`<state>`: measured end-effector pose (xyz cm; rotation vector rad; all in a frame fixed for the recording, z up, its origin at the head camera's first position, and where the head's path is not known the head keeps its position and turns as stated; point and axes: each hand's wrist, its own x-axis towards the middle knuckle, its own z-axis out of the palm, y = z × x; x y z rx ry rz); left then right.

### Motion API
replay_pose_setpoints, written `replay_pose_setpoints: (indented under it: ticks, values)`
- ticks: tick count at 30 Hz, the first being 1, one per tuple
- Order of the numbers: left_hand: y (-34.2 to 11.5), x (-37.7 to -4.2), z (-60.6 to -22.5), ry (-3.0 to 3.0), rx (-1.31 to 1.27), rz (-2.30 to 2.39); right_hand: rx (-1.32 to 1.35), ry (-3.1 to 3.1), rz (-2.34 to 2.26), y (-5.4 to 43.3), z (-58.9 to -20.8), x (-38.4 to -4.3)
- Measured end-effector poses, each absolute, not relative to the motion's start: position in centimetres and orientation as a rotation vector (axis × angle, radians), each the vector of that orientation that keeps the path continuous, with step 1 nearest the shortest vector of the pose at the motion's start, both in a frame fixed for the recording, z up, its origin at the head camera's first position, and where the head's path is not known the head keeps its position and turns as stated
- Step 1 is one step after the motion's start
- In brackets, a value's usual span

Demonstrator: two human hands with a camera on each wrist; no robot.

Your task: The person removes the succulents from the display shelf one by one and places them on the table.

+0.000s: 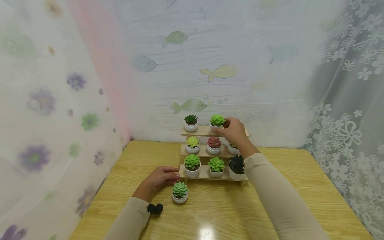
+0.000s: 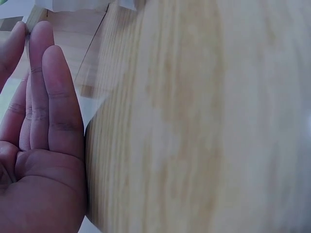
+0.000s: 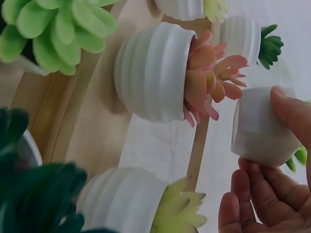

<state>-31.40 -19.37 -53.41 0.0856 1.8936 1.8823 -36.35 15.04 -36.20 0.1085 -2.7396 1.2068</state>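
In the head view, my right hand (image 1: 234, 131) pinches a white pot with a bright green succulent (image 1: 217, 120) at the top tier of a wooden plant stand (image 1: 204, 171). The right wrist view shows the thumb and fingers on opposite sides of this white pot (image 3: 262, 126). My left hand (image 1: 160, 178) is at the left end of the bottom tier. In the left wrist view its fingers (image 2: 60, 97) are nearly straight, thumb and fingertips pinching the stand's edge. A pale green succulent in a white pot (image 1: 180, 192) stands on the table near that hand.
A dark green succulent (image 1: 191, 122) sits top left. The middle tier bears yellow (image 1: 192, 143), red (image 1: 214, 144) and a partly hidden plant (image 1: 234, 149). Green (image 1: 192, 165), green (image 1: 216, 166) and blackish (image 1: 237, 166) plants line the bottom. A patterned curtain (image 1: 210, 50) hangs behind the table (image 1: 144, 150).
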Motion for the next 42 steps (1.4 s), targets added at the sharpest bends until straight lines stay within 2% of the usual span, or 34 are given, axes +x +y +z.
replay_pose_setpoints:
  ticks: [42]
  values:
    - [-19.4,-31.8,-54.0,1.924,0.092,1.893,0.278,-2.703,1.159,15.8,-37.9,-29.8]
